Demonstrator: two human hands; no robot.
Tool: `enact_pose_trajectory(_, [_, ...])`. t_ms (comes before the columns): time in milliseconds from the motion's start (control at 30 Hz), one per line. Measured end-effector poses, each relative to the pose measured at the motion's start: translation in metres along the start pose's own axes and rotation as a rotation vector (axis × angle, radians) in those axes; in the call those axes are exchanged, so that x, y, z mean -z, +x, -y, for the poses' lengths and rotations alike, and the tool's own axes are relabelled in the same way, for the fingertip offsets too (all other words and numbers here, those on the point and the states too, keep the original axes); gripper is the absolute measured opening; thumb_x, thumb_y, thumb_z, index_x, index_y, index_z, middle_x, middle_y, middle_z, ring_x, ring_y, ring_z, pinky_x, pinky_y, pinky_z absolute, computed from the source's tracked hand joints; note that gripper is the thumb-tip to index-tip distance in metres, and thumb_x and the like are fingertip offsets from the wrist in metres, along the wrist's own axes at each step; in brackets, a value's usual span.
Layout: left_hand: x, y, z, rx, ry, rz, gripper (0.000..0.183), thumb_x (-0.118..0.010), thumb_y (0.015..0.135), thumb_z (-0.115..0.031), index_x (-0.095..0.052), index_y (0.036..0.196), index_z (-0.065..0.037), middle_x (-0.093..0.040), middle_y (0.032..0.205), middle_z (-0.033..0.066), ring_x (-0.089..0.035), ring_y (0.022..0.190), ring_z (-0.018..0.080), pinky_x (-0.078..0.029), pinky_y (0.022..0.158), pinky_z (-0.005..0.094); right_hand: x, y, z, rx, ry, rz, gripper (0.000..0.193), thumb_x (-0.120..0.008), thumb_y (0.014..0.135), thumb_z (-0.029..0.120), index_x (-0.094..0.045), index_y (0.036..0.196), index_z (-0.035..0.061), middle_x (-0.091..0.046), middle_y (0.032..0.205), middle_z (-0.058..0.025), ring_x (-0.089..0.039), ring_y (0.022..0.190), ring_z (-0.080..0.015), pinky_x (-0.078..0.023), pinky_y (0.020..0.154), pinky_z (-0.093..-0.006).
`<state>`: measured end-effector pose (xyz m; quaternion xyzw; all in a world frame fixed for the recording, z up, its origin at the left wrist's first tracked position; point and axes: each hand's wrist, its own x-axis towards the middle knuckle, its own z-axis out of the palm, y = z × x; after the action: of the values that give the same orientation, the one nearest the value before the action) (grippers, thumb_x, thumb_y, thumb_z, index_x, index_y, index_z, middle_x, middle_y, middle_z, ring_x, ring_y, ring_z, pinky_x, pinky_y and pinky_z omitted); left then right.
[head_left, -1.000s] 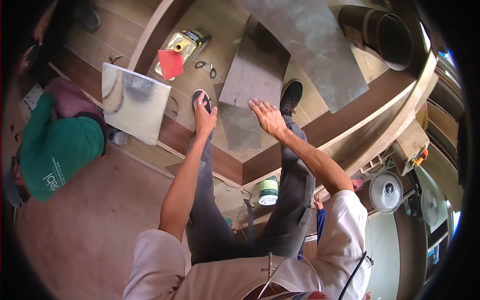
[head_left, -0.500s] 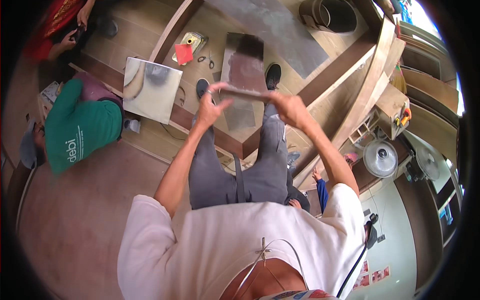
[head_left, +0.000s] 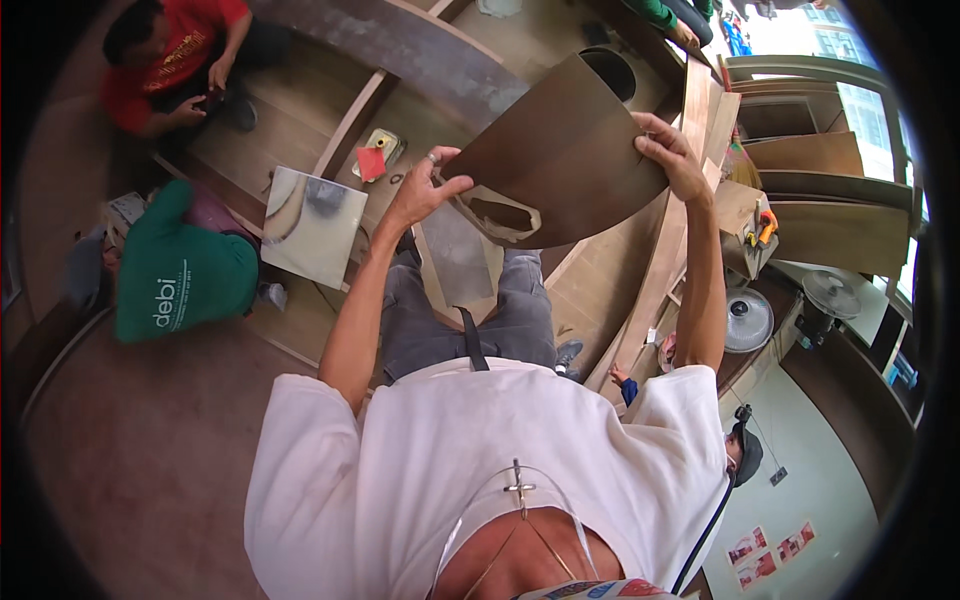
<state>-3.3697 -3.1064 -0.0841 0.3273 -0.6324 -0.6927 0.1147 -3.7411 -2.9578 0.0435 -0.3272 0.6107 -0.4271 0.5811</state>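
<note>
I hold a thin, brown, bowed sheet [head_left: 560, 150] up in front of me, its broad face tilted into view. My left hand [head_left: 425, 190] grips its left edge between thumb and fingers. At its upper right edge, my right hand [head_left: 675, 160] pinches it, thumb on the near face. Near the sheet's lower left corner is a dark patch with a ragged tan border; whether it is a hole I cannot tell. Below the sheet, a grey flat piece [head_left: 455, 265] lies between my legs.
A marbled square panel [head_left: 312, 225] lies left, near a metal can [head_left: 388, 145] with a red piece [head_left: 370, 163] against it. A person in green [head_left: 190, 265] bends nearby; one in red [head_left: 185, 60] sits beyond. Wooden framing [head_left: 650, 270] and fans [head_left: 748, 320] stand right.
Both hands have risen and moved apart, the right one farther rightward. The sheet, seen nearly edge-on before, now shows its broad face. My view has shifted.
</note>
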Motion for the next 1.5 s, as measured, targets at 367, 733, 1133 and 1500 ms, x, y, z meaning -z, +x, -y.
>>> enact_pose_trajectory(367, [-0.053, -0.025, -0.060, -0.149, -0.267, -0.293, 0.012, -0.064, 0.096, -0.016, -0.062, 0.095, -0.004, -0.055, 0.080, -0.0061, -0.045, 0.073, 0.0020, -0.039, 0.066, 0.0204, -0.108, -0.043, -0.011, 0.619, -0.919, -0.709, 0.038, -0.074, 0.084, 0.019, -0.060, 0.119, 0.0104, -0.059, 0.113, -0.0121, -0.059, 0.104, -0.0325, -0.048, 0.088, -0.0426])
enact_pose_trajectory(733, [-0.045, 0.012, -0.107, -0.228, -0.351, -0.539, 0.012, -0.061, 0.096, -0.018, -0.057, 0.095, -0.006, -0.052, 0.084, -0.0029, -0.044, 0.076, 0.0062, -0.039, 0.068, 0.0240, -0.234, -0.099, -0.054, 0.469, -0.626, -0.034, 0.010, -0.057, 0.089, 0.008, -0.063, 0.098, 0.0088, -0.064, 0.094, -0.0118, -0.064, 0.091, -0.0343, -0.052, 0.076, -0.0428])
enact_pose_trajectory(1133, [0.099, 0.105, -0.183, -0.343, -0.505, -0.872, 0.017, -0.060, 0.090, -0.017, -0.052, 0.096, -0.004, -0.059, 0.094, 0.0068, -0.056, 0.083, 0.0168, -0.052, 0.074, 0.0341, -0.118, -0.314, -0.117, -0.080, -0.133, -0.522, 0.016, -0.057, 0.097, 0.021, -0.063, 0.100, 0.0066, -0.046, 0.076, 0.0048, -0.044, 0.069, -0.0066, -0.037, 0.063, -0.0226])
enact_pose_trajectory(1500, [0.126, 0.125, -0.300, -0.421, -0.754, -0.793, 0.037, -0.052, 0.089, -0.013, -0.052, 0.122, 0.004, -0.059, 0.121, 0.0169, -0.059, 0.106, 0.0272, -0.050, 0.093, 0.0436, -0.063, -0.365, -0.312, 0.170, 0.389, -1.583, 0.018, -0.058, 0.098, 0.022, -0.066, 0.104, 0.0061, -0.055, 0.079, 0.0040, -0.049, 0.068, -0.0059, -0.041, 0.060, -0.0228])
